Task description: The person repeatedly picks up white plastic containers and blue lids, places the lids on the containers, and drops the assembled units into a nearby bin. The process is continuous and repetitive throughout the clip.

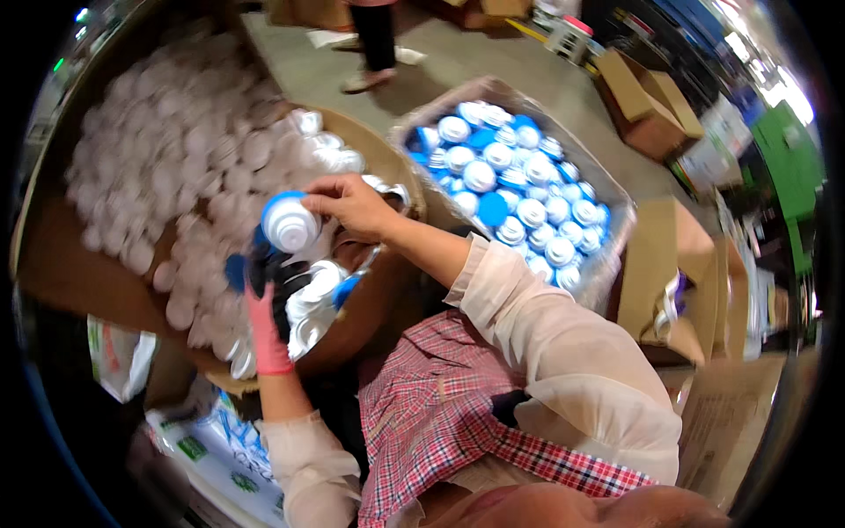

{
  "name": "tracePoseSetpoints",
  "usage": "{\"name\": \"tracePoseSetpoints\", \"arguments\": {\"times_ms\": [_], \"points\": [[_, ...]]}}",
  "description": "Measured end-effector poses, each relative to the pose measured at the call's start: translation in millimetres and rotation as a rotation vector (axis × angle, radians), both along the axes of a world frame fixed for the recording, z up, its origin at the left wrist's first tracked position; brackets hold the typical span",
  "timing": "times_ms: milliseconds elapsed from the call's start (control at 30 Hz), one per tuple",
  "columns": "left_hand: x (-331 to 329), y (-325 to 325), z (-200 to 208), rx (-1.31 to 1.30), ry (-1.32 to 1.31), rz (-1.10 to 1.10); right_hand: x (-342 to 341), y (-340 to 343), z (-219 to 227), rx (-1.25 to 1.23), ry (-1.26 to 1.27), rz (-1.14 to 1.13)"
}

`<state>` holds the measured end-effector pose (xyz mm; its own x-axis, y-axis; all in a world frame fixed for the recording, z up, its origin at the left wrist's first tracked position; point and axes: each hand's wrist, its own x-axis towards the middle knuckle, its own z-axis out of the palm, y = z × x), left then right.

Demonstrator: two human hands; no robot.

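Blue and white, a round cap is pinched at its right edge between the narrowed fingers of the bare right hand, above pale discs in the left cardboard box. The gloved left hand is just nearer; I cannot tell its fingers' state. Far right, a plastic-lined box holds similar caps.

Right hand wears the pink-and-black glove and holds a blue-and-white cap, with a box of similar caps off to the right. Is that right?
Not quite: the head view shows the right hand bare; the pink-and-black glove is on the left hand. The right hand does hold a blue-and-white cap, with a box of similar caps off to the right.
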<state>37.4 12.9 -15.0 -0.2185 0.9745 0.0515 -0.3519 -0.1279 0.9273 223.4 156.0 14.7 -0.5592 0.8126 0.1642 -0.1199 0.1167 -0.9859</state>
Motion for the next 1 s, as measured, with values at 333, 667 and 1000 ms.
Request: {"name": "tracePoseSetpoints", "arguments": {"times_ms": [333,667,1000], "points": [[-4,14,2,-0.22,0.242,0.088,439,60,-111,-0.115,-0.247,-1.373],[-35,13,-21,-0.181,0.21,0.149,574,84,-201,0.183,-1.359,-1.485],[-62,4,0,-0.041,0.002,0.445,205,53,-42,0.585,-0.645,-0.27]]}}
